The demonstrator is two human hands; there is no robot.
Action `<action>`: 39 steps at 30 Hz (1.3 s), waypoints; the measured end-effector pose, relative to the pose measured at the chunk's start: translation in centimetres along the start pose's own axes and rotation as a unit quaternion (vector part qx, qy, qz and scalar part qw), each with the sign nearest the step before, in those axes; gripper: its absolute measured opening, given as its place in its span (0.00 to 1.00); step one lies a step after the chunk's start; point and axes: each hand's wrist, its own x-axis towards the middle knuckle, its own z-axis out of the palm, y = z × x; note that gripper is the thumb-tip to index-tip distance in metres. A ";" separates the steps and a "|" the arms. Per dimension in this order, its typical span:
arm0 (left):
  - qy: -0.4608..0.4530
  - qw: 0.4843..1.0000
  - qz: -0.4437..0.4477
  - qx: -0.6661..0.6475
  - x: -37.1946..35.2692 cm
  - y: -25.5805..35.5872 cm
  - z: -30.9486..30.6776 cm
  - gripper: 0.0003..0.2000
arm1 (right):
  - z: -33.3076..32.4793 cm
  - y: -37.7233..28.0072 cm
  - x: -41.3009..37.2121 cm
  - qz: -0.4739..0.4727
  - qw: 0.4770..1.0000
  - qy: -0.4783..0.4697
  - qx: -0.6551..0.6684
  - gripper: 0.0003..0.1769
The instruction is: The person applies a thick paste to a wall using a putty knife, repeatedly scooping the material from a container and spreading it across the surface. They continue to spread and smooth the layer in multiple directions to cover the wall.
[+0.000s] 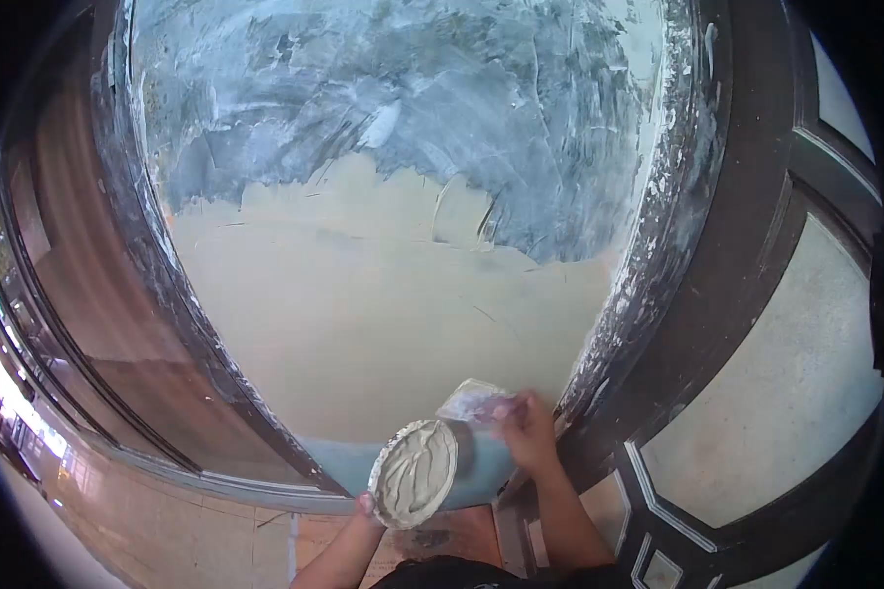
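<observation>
My left hand (366,505), mostly hidden behind it, grips a round container of cream putty (414,474) by its lower left side. The putty's surface is ridged, and the rim is crusted. To the right, my right hand (530,432) is closed around a putty scraper (473,401), its broad blade smeared with pale putty. The blade is just above and to the right of the container, close to the wall panel (393,314). Smooth cream putty covers the panel's middle and lower part; above it is a patchy blue-grey surface (363,88).
Dark, paint-spattered frame uprights flank the panel, one on the left (182,265) and one on the right (648,255). A dark panelled door (756,294) stands at the right. Glossy floor tiles (201,520) lie at lower left, with brown cardboard-like sheeting (476,525) below my hands.
</observation>
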 end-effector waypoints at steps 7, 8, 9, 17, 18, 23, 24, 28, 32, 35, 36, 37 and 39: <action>0.030 0.999 0.016 -0.038 -0.7 -1.0 0.6 0.60 | -1.5 -10.7 6.4 -0.181 0.968 0.116 -0.127 0.22; 0.033 0.998 0.018 -0.043 -0.6 -1.1 0.6 0.59 | -1.6 -13.0 7.0 -0.193 0.956 0.118 -0.190 0.22; 0.035 0.998 0.019 -0.048 -0.7 -1.1 0.6 0.59 | -1.5 -14.7 7.8 -0.194 0.955 0.118 -0.189 0.22; 0.085 0.992 0.027 -0.093 -2.1 -1.9 0.9 0.57 | -2.4 -13.7 10.0 -0.222 0.926 0.144 -0.270 0.22; 0.086 0.991 0.029 -0.095 -2.9 -2.7 -0.3 0.57 | -2.7 -12.5 9.6 -0.221 0.931 0.171 -0.237 0.22; 0.052 0.990 0.000 -0.128 -3.4 -2.8 -1.4 0.59 | -1.3 -14.2 9.0 -0.194 0.954 0.105 -0.200 0.22; 0.055 0.991 0.003 -0.120 -3.5 -2.8 -1.3 0.59 | -0.5 -15.0 9.3 -0.192 0.955 0.106 -0.199 0.22; 0.075 0.990 0.004 -0.120 -2.5 -0.1 3.0 0.59 | 0.4 -16.0 10.4 -0.220 0.930 0.098 -0.279 0.22; 0.100 0.991 0.002 -0.090 -2.8 -0.3 2.3 0.60 | -2.0 -10.7 9.3 -0.183 0.943 0.159 -0.227 0.21; 0.091 0.992 -0.006 -0.090 -2.6 -0.4 2.3 0.60 | -2.9 -8.7 7.3 -0.170 0.943 0.185 -0.220 0.22; 0.088 0.992 -0.009 -0.090 -2.5 -0.5 2.3 0.60 | -2.7 -9.1 7.3 -0.170 0.943 0.184 -0.221 0.22; 0.087 0.992 -0.013 -0.092 -2.6 -0.7 2.4 0.60 | -2.3 -9.5 7.5 -0.184 0.958 0.149 -0.161 0.23; 0.083 0.992 -0.021 -0.094 -2.7 -1.0 2.7 0.60 | -1.1 -12.0 7.7 -0.194 0.959 0.111 -0.176 0.22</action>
